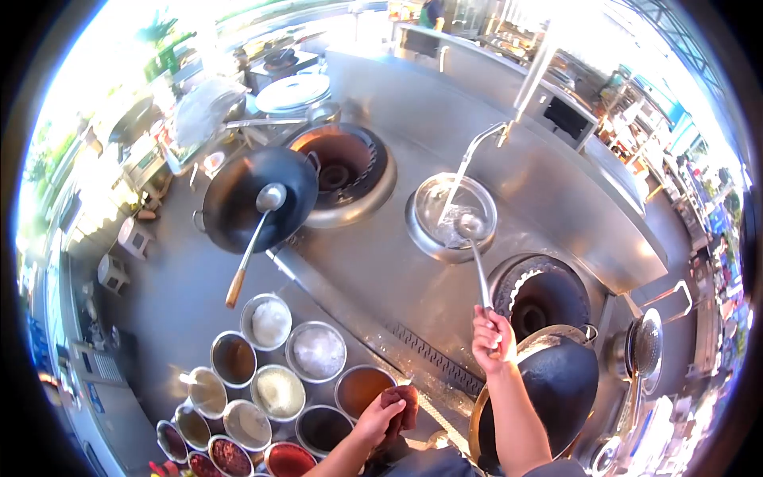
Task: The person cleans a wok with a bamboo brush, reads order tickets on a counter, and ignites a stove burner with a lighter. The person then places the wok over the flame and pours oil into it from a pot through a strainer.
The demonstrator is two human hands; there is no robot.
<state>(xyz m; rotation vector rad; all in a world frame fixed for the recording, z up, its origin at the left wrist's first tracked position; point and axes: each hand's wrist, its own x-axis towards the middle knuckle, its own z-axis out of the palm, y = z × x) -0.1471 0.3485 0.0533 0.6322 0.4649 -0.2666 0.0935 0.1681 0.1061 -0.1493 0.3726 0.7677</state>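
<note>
My right hand (493,342) is closed round the handle of a metal ladle (480,274). The ladle's bowl is in a round metal water pot (412,224), where water runs from a curved faucet (475,145). My left hand (372,421) grips a folded brown cloth (406,404) beside a pot of brown liquid (364,389). Under my right forearm, a dark wok (568,389) rests tilted near the right burner (579,286); the arm hides part of it.
Another dark wok (226,203) with a wooden-handled ladle (253,242) in it leans beside the left burner (380,183). Several seasoning containers (278,391) stand at lower left. Strainers (648,342) hang at right. A steel splashback (445,95) runs behind the burners.
</note>
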